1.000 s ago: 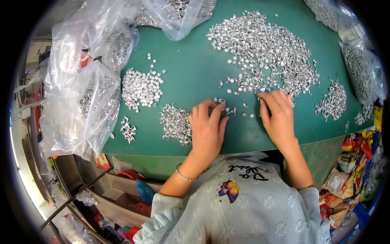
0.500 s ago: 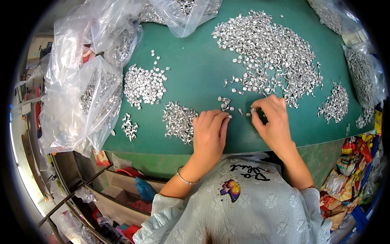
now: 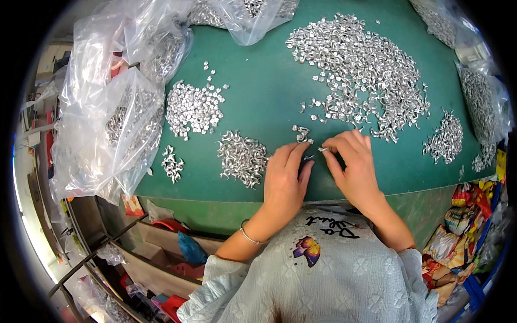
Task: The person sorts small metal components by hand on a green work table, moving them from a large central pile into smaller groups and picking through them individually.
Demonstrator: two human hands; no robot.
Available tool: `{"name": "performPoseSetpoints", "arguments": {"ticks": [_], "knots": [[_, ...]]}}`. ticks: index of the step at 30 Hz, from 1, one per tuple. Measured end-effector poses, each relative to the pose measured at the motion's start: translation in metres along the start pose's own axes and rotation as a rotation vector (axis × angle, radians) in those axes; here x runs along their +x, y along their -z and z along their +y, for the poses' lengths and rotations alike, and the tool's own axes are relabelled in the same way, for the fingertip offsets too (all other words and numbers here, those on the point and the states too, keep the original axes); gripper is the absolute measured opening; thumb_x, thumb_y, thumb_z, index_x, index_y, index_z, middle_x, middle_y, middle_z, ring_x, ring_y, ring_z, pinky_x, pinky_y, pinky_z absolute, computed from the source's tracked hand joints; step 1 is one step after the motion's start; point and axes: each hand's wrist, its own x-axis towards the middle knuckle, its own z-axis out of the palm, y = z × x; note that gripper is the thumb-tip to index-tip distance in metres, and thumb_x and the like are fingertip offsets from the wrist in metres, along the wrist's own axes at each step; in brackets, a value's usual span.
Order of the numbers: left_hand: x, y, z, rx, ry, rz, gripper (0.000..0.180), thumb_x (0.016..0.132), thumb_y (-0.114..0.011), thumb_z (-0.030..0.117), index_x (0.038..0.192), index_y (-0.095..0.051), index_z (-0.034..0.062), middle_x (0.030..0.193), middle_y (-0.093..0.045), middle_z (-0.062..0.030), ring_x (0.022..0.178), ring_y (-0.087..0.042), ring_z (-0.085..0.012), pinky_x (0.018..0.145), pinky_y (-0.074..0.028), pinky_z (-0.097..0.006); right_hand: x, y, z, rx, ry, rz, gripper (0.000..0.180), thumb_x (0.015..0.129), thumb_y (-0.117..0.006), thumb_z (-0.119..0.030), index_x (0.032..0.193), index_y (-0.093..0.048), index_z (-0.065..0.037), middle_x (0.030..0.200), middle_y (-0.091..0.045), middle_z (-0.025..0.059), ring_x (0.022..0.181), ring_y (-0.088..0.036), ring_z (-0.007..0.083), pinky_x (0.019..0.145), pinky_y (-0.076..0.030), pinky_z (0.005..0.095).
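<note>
My right hand (image 3: 353, 167) pinches a small silver metal piece (image 3: 323, 149) between thumb and forefinger, just above the green tabletop. Close by on its left is my left hand (image 3: 285, 175), its thumb and forefinger parted. Between those two fingertips lies a small curved metal piece (image 3: 308, 157), seemingly on the table. Just beyond the left fingertips sits a little cluster of silver pieces (image 3: 301, 133). A pile of curved, hook-like pieces (image 3: 241, 159) lies left of my left hand. Farther right, a large mixed pile (image 3: 366, 75) of silver pieces spreads beyond my right hand.
At the left are a pile of flower-shaped pieces (image 3: 194, 107) and a small heap of curved ones (image 3: 172, 164). Clear plastic bags (image 3: 102, 113) line the table's left edge. Another small pile (image 3: 444, 137) and a filled bag (image 3: 479, 97) are at the right.
Both hands have shifted slightly: the left to the right, the right a little leftward, so they are closer together. The right hand now shows a metal piece in its fingertips.
</note>
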Motion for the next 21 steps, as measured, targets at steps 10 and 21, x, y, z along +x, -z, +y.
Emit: {"name": "performPoseSetpoints", "arguments": {"ticks": [10, 21], "knots": [[-0.001, 0.004, -0.002, 0.083, -0.083, 0.019, 0.032, 0.077, -0.068, -0.009, 0.108, -0.06, -0.0009, 0.093, -0.062, -0.0137, 0.084, -0.06, -0.0313, 0.075, -0.049, -0.038, -0.005, -0.014, -0.003, -0.091, 0.204, -0.049, 0.019, 0.075, -0.061, -0.008, 0.093, -0.063, -0.002, 0.087, -0.055, 0.0066, 0.084, -0.053, 0.023, 0.073, -0.038, 0.0352], [0.0, 0.015, 0.008, 0.069, -0.014, 0.052, 0.045, 0.081, -0.068, -0.007, 0.123, -0.057, 0.0018, 0.111, -0.061, -0.0146, 0.1, -0.061, -0.0292, 0.084, -0.05, -0.037, -0.026, 0.026, 0.017, -0.12, 0.115, 0.044, 0.016, 0.078, -0.063, -0.002, 0.093, -0.064, -0.003, 0.09, -0.061, 0.0081, 0.086, -0.057, 0.0255, 0.075, -0.04, 0.0368]]}}
